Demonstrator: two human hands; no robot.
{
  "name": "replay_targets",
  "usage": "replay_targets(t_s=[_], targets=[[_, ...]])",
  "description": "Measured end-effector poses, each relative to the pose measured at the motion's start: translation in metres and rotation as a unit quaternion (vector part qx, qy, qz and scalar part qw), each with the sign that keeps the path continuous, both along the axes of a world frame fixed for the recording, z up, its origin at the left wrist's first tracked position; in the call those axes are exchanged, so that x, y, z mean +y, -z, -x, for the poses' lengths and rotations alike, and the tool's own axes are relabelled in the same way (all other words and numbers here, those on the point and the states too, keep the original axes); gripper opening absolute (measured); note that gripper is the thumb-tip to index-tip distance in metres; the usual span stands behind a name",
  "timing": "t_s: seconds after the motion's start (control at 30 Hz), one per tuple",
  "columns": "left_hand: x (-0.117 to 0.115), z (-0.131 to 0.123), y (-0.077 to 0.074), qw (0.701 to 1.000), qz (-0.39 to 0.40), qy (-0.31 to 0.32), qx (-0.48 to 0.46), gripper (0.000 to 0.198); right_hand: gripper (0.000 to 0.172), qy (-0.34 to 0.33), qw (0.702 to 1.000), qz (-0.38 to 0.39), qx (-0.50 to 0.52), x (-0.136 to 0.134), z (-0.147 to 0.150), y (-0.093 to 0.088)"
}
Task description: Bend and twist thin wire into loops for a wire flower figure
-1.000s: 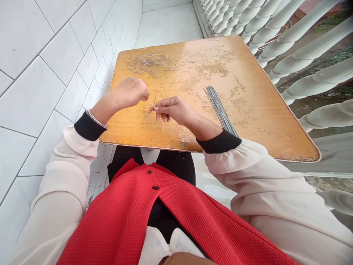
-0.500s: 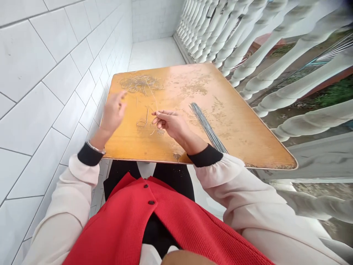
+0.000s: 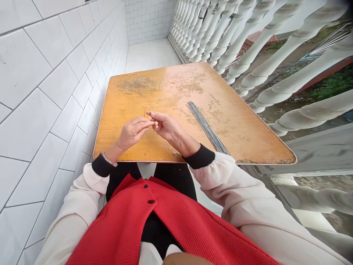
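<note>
My right hand (image 3: 168,129) pinches a thin wire (image 3: 155,106), whose upper end sticks up past the fingertips. Close against it, my left hand (image 3: 135,131) has its thumb and fingers pressed together. The two sets of fingertips meet, and whatever the left ones grip is hidden there. Behind the hands, a few short bits of wire (image 3: 145,110) lie on the table, partly covered by the fingers. A loose tangle of wire pieces (image 3: 138,85) sits toward the far left of the tabletop. Right of my right hand lies a bundle of straight grey wires (image 3: 206,127).
The wooden table (image 3: 242,140) has a worn, patchy surface and rounded corners. A white tiled wall (image 3: 55,81) runs along the left side. White balusters (image 3: 259,81) line the right. A bare pale floor (image 3: 150,55) shows beyond the table.
My left hand has come in from the left, from a loosely spread pose to fingertips touching those of my right. The wire has drawn away from the tangle, with less of it showing.
</note>
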State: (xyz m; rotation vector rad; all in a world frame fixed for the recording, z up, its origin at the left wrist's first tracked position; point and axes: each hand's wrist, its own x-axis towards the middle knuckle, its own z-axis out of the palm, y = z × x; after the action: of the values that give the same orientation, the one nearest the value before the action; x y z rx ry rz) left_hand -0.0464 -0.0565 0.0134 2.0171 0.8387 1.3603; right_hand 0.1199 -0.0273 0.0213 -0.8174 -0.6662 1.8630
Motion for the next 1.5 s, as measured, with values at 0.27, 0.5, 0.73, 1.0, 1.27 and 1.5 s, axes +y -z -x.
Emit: replay_targets(t_s=[0.27,0.5,0.73,1.0,1.27,1.5], targets=[[-0.005,-0.004,-0.003,1.0,-0.007,0.018,-0.017,0.005,0.006,0.001,0.999,-0.022,-0.025,0.002,0.001,0.004],[-0.012,-0.006,0.002,0.96,0.148,-0.042,-0.235,0.01,0.011,0.06,0.996,-0.046,-0.045,-0.005,-0.006,-0.012],[-0.011,-0.013,0.016,0.885,0.273,-0.059,-0.372,0.017,0.007,0.06,0.992,-0.095,-0.052,-0.003,-0.003,-0.001],[-0.006,-0.018,0.018,0.85,0.31,-0.07,-0.421,0.014,0.017,0.054,0.993,-0.078,-0.065,-0.005,-0.006,-0.003],[-0.001,-0.017,0.004,0.848,0.358,-0.037,-0.389,0.01,0.007,-0.033,0.988,-0.104,-0.108,-0.012,-0.012,-0.01],[-0.005,-0.011,-0.014,0.851,0.392,-0.025,-0.348,0.013,0.018,-0.079,0.985,-0.133,-0.083,-0.007,-0.018,0.001]])
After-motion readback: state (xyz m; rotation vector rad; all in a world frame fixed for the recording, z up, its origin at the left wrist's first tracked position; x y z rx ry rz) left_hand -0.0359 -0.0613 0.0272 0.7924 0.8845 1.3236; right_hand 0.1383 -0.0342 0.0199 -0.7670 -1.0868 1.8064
